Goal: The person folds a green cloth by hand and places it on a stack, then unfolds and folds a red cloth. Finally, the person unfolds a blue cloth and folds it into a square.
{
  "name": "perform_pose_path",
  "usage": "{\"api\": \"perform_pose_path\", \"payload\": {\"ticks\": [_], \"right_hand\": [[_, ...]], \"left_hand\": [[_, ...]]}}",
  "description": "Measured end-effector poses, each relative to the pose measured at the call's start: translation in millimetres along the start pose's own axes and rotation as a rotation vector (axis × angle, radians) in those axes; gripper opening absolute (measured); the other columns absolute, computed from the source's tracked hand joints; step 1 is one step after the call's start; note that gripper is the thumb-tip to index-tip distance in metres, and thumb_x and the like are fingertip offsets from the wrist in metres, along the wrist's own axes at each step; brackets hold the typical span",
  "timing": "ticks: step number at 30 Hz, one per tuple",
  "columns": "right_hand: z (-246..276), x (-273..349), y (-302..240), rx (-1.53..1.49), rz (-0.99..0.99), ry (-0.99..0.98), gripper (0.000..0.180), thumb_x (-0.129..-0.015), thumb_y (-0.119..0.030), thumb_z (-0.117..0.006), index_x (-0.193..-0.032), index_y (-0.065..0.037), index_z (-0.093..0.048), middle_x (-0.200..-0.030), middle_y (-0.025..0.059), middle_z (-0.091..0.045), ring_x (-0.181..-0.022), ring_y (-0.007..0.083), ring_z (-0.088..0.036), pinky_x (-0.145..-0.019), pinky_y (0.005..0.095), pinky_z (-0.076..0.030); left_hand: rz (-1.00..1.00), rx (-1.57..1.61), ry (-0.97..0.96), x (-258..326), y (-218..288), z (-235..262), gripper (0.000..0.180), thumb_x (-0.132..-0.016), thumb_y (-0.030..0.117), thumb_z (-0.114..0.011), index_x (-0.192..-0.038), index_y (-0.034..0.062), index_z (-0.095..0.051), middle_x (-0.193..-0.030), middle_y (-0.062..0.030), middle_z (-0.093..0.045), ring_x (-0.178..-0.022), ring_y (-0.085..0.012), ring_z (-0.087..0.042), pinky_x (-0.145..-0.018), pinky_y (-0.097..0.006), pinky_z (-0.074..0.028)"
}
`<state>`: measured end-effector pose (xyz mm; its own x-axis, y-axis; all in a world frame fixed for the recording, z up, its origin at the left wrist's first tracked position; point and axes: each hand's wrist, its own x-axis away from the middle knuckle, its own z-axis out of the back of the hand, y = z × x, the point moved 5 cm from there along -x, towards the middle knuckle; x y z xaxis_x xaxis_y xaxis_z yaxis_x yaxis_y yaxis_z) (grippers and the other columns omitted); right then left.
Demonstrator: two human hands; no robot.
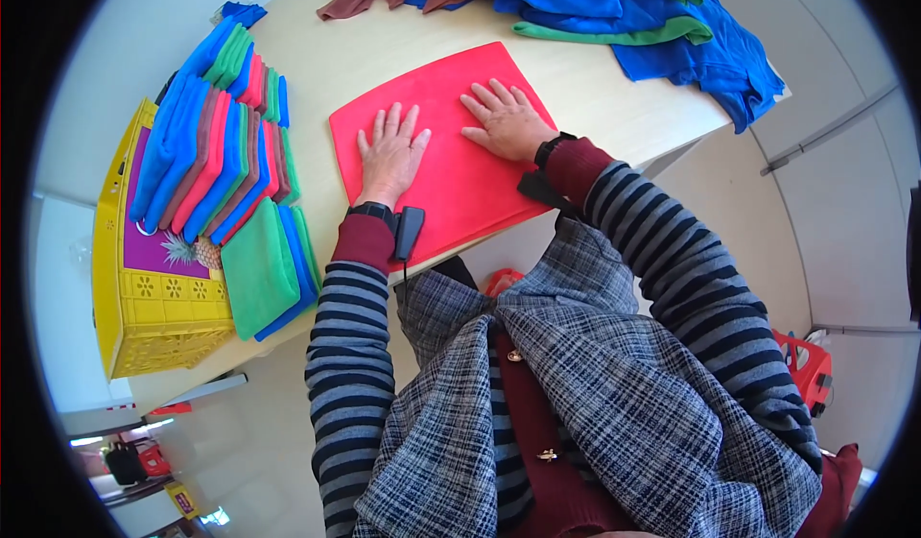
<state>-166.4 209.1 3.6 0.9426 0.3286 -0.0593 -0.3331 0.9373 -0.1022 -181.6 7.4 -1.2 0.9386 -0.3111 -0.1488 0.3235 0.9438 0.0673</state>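
A flat, square red cloth (443, 149) lay spread on the pale wooden table (595, 92), reaching to the table's near edge in front of the person. Both hands rested on it, palms down and fingers spread, gripping nothing. The left hand (391, 154) pressed the middle of the cloth, and the right hand (504, 120) lay just beside it, toward the cloth's far right edge. Each wrist wore a black band above a dark red cuff and a striped grey and navy sleeve.

Along the table's left edge, folded cloths in blue, green, red and brown (221, 144) stood packed in rows, with a folded green cloth (259, 269) lying flat on top of blue ones at the near left corner. A yellow plastic crate (158, 322) sat just beyond that edge, touching the rows. At the far edge, a loose heap of unfolded blue, green and brown cloths (614, 5) spilled over the far right corner.
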Motion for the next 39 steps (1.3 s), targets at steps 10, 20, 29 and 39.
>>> {"api": "perform_pose_path", "payload": {"ticks": [10,20,29,39], "right_hand": [[9.5,37.4,48.5,-0.008,-0.078,0.017,0.067,-0.105,-0.054,-0.037,-0.159,-0.014,-0.028,-0.164,0.0149,-0.025,-0.152,0.0372,-0.019,-0.123,0.0509,-0.016],[26.7,76.4,32.0,-0.105,-0.069,0.097,0.067,-0.101,-0.049,-0.048,-0.155,-0.011,-0.036,-0.16,0.0178,-0.033,-0.149,0.0403,-0.027,-0.121,0.0517,-0.022],[2.3,95.7,-69.8,-0.068,0.097,0.146,0.064,-0.102,-0.051,-0.044,-0.154,-0.013,-0.04,-0.16,0.0112,-0.036,-0.151,0.0337,-0.025,-0.124,0.0497,-0.017],[8.1,121.6,-3.1,0.038,-0.078,0.217,0.06,-0.104,-0.05,-0.041,-0.153,-0.017,-0.041,-0.16,0.0089,-0.036,-0.151,0.0305,-0.026,-0.125,0.0458,-0.016]], "left_hand": [[0.134,0.018,0.014,34.5,-76.4,2.0,0.064,-0.103,0.055,-0.037,-0.158,0.0224,-0.032,-0.165,-0.0095,-0.025,-0.153,-0.0319,-0.018,-0.119,-0.064,-0.012],[0.075,-0.078,-0.008,98.9,-19.8,26.9,0.064,-0.103,0.053,-0.04,-0.157,0.0176,-0.034,-0.164,-0.0136,-0.025,-0.153,-0.0331,-0.019,-0.119,-0.063,-0.014],[0.019,0.005,-0.009,130.6,24.6,19.5,0.064,-0.102,0.05,-0.044,-0.156,0.017,-0.035,-0.165,-0.012,-0.026,-0.153,-0.0342,-0.018,-0.12,-0.061,-0.011],[0.106,0.019,0.027,151.5,-8.3,13.0,0.063,-0.103,0.05,-0.044,-0.157,0.019,-0.035,-0.164,-0.0114,-0.027,-0.153,-0.0342,-0.017,-0.12,-0.062,-0.011]]}}
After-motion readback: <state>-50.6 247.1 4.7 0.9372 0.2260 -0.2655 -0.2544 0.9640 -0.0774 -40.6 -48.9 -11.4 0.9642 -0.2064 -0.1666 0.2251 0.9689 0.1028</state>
